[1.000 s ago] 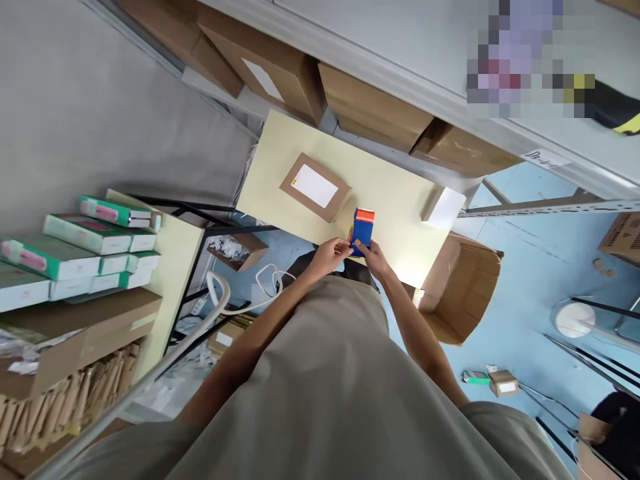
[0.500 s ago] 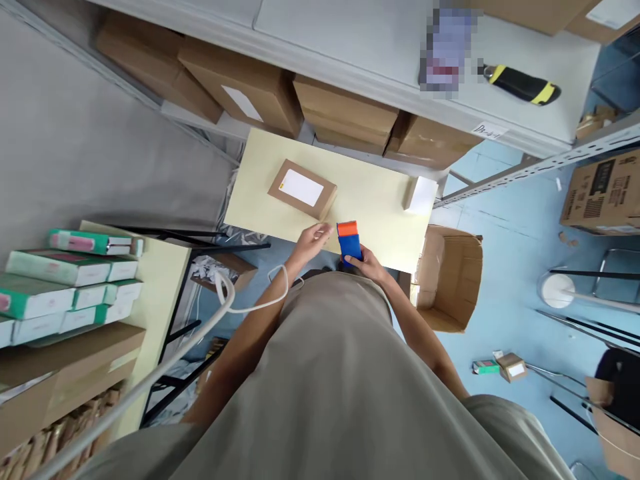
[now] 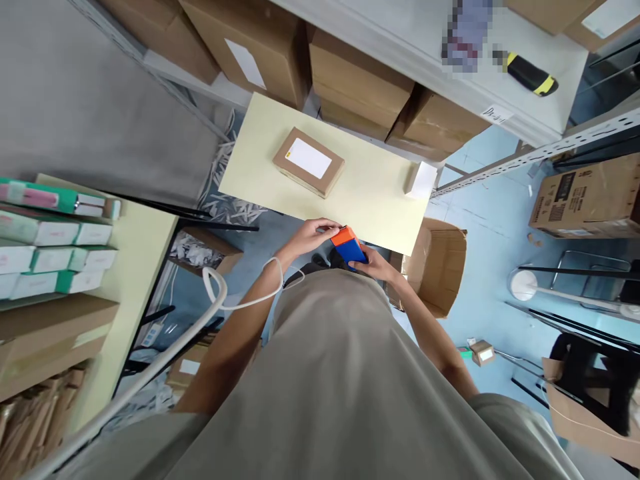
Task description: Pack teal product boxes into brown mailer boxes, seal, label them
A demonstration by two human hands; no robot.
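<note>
Reaching forward and down from the bottom of the frame, our forearms converged on the blue-and-orange box (image 3: 351, 249) at the centre, by the near edge of the cream table (image 3: 385, 217). Our right hand (image 3: 376, 264) came in from the lower right, clamped around the blue lower part of the box, thumb on the near side. The box leaned, its orange end pointing to the upper left. Our left hand (image 3: 315, 235) arched in from the lower left, wrist bent to the right, fingers stretched to that orange end; we could not tell whether the fingertips were pinching it or only touching. A white cord (image 3: 279, 283) crossed our left forearm in view. Above the left hand sat a labelled brown carton (image 3: 309, 163); right of centre, a white box (image 3: 421, 181) stood at the table's end.
</note>
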